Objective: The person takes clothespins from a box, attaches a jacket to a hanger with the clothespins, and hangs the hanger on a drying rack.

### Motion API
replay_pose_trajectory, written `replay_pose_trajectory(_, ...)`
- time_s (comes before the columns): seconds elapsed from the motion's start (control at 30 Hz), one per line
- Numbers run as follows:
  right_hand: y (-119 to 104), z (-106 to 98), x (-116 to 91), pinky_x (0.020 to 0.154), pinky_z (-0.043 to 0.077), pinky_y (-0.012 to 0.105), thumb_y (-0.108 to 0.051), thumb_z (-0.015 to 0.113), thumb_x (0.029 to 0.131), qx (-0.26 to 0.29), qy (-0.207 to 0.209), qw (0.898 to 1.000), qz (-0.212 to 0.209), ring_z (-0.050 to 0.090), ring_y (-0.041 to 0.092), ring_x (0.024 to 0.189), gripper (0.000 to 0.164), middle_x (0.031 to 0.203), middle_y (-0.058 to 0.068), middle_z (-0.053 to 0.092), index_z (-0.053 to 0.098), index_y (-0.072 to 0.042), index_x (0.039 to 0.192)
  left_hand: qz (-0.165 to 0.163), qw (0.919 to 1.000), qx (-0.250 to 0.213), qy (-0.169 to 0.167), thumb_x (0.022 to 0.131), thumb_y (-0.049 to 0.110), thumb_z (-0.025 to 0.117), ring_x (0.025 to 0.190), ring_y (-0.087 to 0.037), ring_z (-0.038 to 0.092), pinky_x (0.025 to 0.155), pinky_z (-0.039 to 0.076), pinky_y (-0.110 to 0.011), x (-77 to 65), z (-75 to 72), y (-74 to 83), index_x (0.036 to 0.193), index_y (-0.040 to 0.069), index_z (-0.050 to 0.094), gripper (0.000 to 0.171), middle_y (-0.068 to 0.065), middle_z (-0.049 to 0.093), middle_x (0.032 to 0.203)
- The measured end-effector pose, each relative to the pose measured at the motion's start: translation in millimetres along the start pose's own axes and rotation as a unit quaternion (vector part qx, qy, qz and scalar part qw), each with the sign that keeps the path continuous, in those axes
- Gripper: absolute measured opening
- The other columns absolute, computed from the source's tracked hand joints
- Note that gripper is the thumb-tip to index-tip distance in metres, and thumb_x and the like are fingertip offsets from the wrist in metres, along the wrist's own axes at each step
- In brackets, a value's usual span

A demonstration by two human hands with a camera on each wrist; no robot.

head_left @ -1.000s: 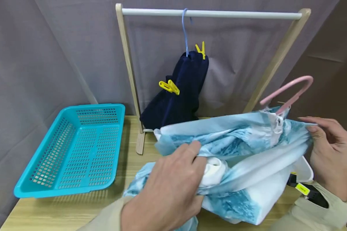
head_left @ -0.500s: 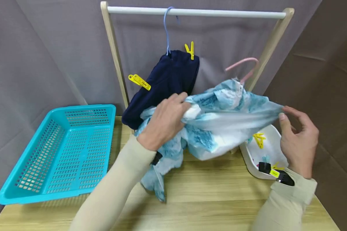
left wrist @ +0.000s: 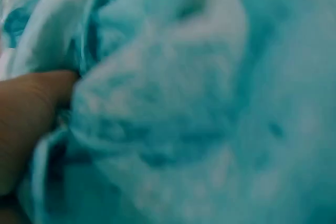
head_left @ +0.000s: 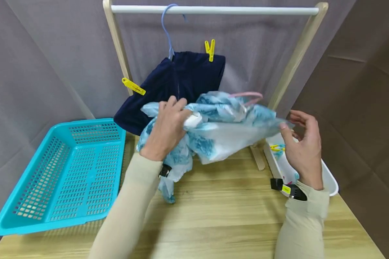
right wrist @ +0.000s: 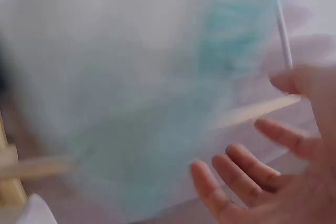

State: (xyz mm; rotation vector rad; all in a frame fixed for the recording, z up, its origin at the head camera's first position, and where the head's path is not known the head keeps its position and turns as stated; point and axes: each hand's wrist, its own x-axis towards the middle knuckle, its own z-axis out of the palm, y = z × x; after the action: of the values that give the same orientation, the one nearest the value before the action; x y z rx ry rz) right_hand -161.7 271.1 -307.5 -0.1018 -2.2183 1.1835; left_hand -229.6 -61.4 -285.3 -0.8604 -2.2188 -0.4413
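Note:
A blue-and-white tie-dye garment (head_left: 223, 140) hangs bunched above the table, its right part blurred. My left hand (head_left: 168, 127) grips its gathered left part, beside a white patch. In the left wrist view, the thumb (left wrist: 26, 114) presses into the folds, and cloth hides the other fingers. A pink hanger (head_left: 251, 95) shows its hook above the garment's upper edge, the rest hidden in the cloth. My right hand (head_left: 303, 144) is at the garment's right end. Its fingers (right wrist: 239, 174) are spread apart in the right wrist view, with no cloth between them and the thumb.
A drying rack with a white rod (head_left: 214, 10) carries navy clothing (head_left: 194, 72) on a blue hanger (head_left: 165, 28), with yellow clothespins (head_left: 133, 86) on it. A turquoise basket (head_left: 116, 172) stands left. A white tray (head_left: 330, 180) holding clothespins lies behind my right wrist.
Both hands and the garment have moved away from me, then leftward. My right hand has let go of the cloth's edge. The navy clothing has swung to face forward.

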Motion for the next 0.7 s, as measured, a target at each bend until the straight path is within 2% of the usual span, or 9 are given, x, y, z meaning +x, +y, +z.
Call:
replay_pose_trajectory(0.07, 2.0, 0.2, -0.7, 0.095, 0.043, 0.013, -0.019, 0.066, 0.099, -0.022, -0.033, 0.999, -0.03, 0.042, 0.016, 0.137, 0.06, 0.155, 0.0, 0.034, 0.043, -0.031, 0.153, -0.013, 0.9999, 0.005, -0.011, 0.079, -0.014, 0.07, 0.087, -0.029, 0.042, 0.082, 0.034, -0.046, -18.7, 16.2, 6.9, 0.078, 0.009, 0.066, 0.024, -0.006, 0.051, 0.088)
replay_pose_trajectory(0.13, 4.9, 2.0, -1.4, 0.1, 0.041, 0.016, -0.013, 0.067, 0.098, -0.043, -0.078, 0.993, -0.077, 0.037, 0.025, 0.142, 0.066, 0.16, 0.005, 0.029, 0.041, -0.029, 0.156, -0.036, 0.9994, -0.001, -0.004, 0.079, -0.013, 0.07, 0.094, -0.03, 0.044, 0.088, 0.035, -0.049, -33.6, 29.2, 13.7, 0.078, 0.01, 0.066, 0.023, -0.006, 0.053, 0.091)
replay_pose_trajectory(0.2, 6.7, 3.1, -0.2, 0.103, 0.043, 0.026, -0.011, 0.067, 0.098, -0.067, -0.109, 0.985, -0.12, 0.042, 0.031, 0.139, 0.056, 0.157, 0.01, 0.041, 0.05, -0.023, 0.151, -0.064, 0.9977, -0.014, 0.017, 0.079, -0.013, 0.069, 0.1, -0.032, 0.045, 0.095, 0.035, -0.053, -41.5, 38.4, 19.8, 0.077, 0.01, 0.065, 0.024, -0.008, 0.055, 0.095)
replay_pose_trajectory(0.3, 14.9, 13.1, 0.7, 0.095, 0.044, 0.035, -0.008, 0.065, 0.099, -0.09, -0.117, 0.975, -0.166, 0.059, 0.031, 0.117, 0.027, 0.125, 0.016, 0.07, 0.071, -0.008, 0.126, -0.099, 0.993, -0.032, 0.056, 0.077, -0.013, 0.069, 0.112, -0.036, 0.043, 0.108, 0.028, -0.059, -51.8, 45.5, 25.6, 0.078, 0.01, 0.064, 0.023, -0.013, 0.057, 0.107)
replay_pose_trajectory(0.37, 20.1, 20.4, 2.6, 0.086, 0.044, 0.03, -0.008, 0.065, 0.099, -0.092, -0.087, 0.978, -0.166, 0.064, 0.019, 0.098, 0.016, 0.106, 0.015, 0.075, 0.076, -0.004, 0.11, -0.119, 0.9891, -0.037, 0.079, 0.077, -0.013, 0.069, 0.121, -0.039, 0.038, 0.114, 0.022, -0.061, -57.5, 48.8, 30.1, 0.079, 0.009, 0.062, 0.024, -0.017, 0.054, 0.121)
replay_pose_trajectory(0.47, 25.2, 28.7, 6.7, 0.075, 0.039, 0.017, -0.007, 0.066, 0.098, -0.06, -0.019, 0.987, -0.146, 0.057, 0.001, 0.082, 0.014, 0.093, 0.012, 0.074, 0.077, 0.001, 0.101, -0.171, 0.9778, -0.029, 0.117, 0.075, -0.014, 0.067, 0.131, -0.042, 0.029, 0.117, 0.017, -0.062, -67.2, 57.6, 41.4, 0.082, 0.009, 0.059, 0.025, -0.023, 0.042, 0.14)
replay_pose_trajectory(0.57, 23.9, 31.8, 10.7, 0.073, 0.037, 0.013, -0.011, 0.066, 0.098, -0.012, 0.05, 0.991, -0.121, 0.052, -0.008, 0.077, 0.017, 0.088, -0.002, 0.07, 0.077, 0.001, 0.101, -0.267, 0.9536, -0.004, 0.14, 0.073, -0.015, 0.066, 0.119, -0.04, 0.033, 0.102, 0.028, -0.054, -74.4, 68.7, 56.9, 0.088, 0.01, 0.058, 0.03, -0.022, 0.04, 0.132)
replay_pose_trajectory(0.63, 20.4, 31.5, 12.1, 0.075, 0.037, 0.014, -0.012, 0.066, 0.098, 0.02, 0.089, 0.989, -0.116, 0.052, -0.007, 0.078, 0.018, 0.086, -0.013, 0.065, 0.078, 0.002, 0.101, -0.329, 0.936, 0.012, 0.124, 0.072, -0.015, 0.068, 0.105, -0.037, 0.04, 0.087, 0.035, -0.049, -76.7, 76.1, 66.3, 0.095, 0.01, 0.057, 0.036, -0.019, 0.043, 0.119)
replay_pose_trajectory(0.7, 16.6, 30.1, 12.5, 0.075, 0.038, 0.015, -0.012, 0.067, 0.097, 0.045, 0.113, 0.985, -0.122, 0.052, -0.005, 0.08, 0.019, 0.086, -0.021, 0.061, 0.078, 0.003, 0.102, -0.374, 0.9223, 0.019, 0.098, 0.073, -0.014, 0.07, 0.092, -0.034, 0.046, 0.076, 0.04, -0.046, -77.1, 82.2, 72.7, 0.106, 0.009, 0.058, 0.042, -0.018, 0.046, 0.109)
